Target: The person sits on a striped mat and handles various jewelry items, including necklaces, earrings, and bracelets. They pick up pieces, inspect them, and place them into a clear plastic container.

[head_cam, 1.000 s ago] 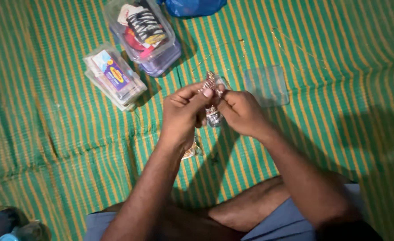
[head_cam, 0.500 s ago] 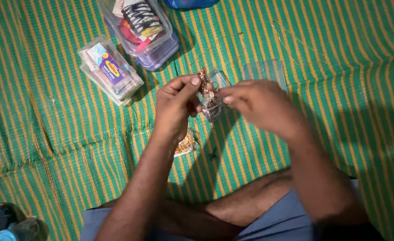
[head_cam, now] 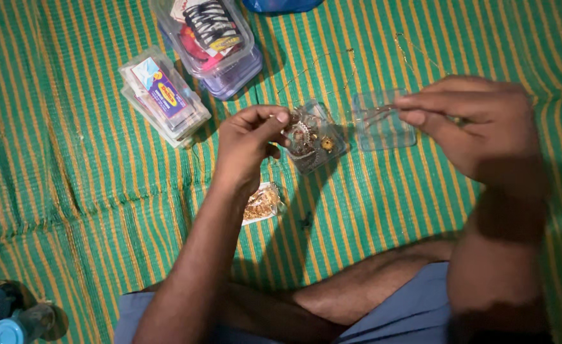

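Jewellery box (head_cam: pixel 313 137) tilted in left hand (head_cam: pixel 246 150), long axis diagonal

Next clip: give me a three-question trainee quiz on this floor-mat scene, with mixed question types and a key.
1. True or false: the left hand holds a small clear box of gold-coloured trinkets.
2. Multiple choice: the clear lid lies (A) on the striped mat by the right hand, (B) on the person's knee, (C) on top of the large clear container.
3. Fill in: below the left wrist, on the mat, lies a small clear ____ holding gold-coloured pieces.

Key: 1 true; 2 A; 3 packet.
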